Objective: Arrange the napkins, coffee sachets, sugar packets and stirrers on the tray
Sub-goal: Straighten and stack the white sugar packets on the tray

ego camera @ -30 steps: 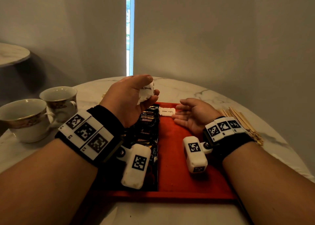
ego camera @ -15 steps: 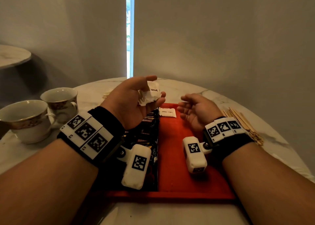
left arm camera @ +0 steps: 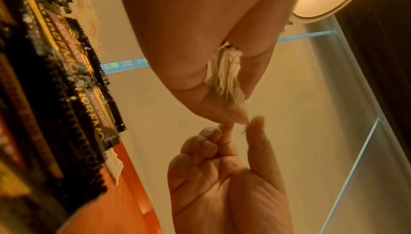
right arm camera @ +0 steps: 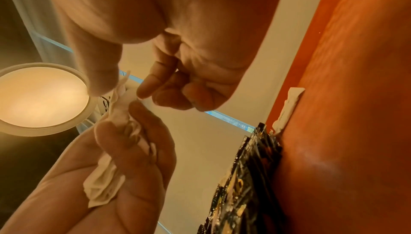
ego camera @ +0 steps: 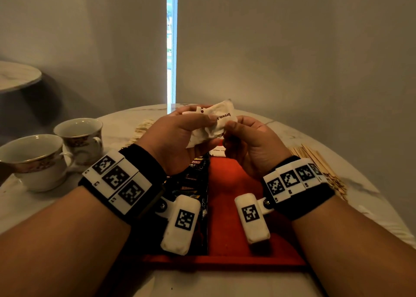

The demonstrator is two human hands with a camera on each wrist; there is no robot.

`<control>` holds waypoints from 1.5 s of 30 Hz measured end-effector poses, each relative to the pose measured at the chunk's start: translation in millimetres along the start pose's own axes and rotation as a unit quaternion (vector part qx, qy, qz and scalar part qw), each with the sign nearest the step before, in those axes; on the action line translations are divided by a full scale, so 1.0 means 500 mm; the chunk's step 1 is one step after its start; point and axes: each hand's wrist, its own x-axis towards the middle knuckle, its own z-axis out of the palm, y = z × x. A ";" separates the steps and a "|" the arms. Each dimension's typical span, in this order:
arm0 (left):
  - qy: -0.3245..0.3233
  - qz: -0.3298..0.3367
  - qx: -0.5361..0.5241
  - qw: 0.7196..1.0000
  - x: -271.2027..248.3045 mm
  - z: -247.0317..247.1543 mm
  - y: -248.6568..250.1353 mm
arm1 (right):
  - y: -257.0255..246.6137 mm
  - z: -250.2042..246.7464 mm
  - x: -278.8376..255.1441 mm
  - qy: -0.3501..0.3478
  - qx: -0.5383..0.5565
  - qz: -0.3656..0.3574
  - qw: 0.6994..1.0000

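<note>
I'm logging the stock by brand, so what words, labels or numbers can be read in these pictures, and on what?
"brown s", rest hidden by a thumb: on the white sugar packets gripped in the left hand.
"PIKO", part of a cut-off word: on the dark coffee sachets on the red tray.
Small print on the lone sugar packet on the tray: too small to read.
Square coded markers on the wristbands: patterns only, no words.

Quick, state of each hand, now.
Left hand: grips a bunch of white sugar packets.
Right hand: fingers curled, thumb and forefinger pinching the edge of that same bunch.
</note>
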 end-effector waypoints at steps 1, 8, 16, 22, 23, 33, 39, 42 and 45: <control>0.001 0.002 0.005 1.000 0.001 0.000 -0.001 | 0.000 -0.001 0.000 0.003 0.000 -0.002 1.000; -0.021 -0.010 -0.005 1.000 0.002 -0.003 0.000 | -0.001 0.000 0.000 0.029 -0.001 0.001 1.000; -0.016 -0.035 -0.018 0.999 0.004 -0.003 -0.001 | 0.002 -0.008 0.012 0.058 0.044 -0.007 0.997; 0.045 -0.010 0.001 0.999 0.000 0.002 0.002 | -0.005 -0.017 0.018 0.094 0.077 -0.010 0.993; 0.046 -0.011 0.000 0.999 -0.001 0.003 0.002 | -0.007 -0.017 0.016 0.093 0.068 -0.008 0.993; 0.011 -0.022 0.091 0.996 -0.005 0.005 -0.006 | -0.007 0.008 -0.004 0.034 0.071 -0.009 0.997; 0.056 -0.002 0.055 0.997 0.000 0.006 -0.002 | -0.003 0.006 -0.002 0.044 0.032 -0.010 0.998; 0.068 0.001 0.035 0.997 0.002 0.005 -0.001 | -0.001 -0.001 0.003 0.072 0.027 -0.005 0.997; 0.051 -0.005 0.030 0.998 0.001 0.005 -0.001 | 0.000 0.000 0.005 0.085 0.028 -0.005 0.996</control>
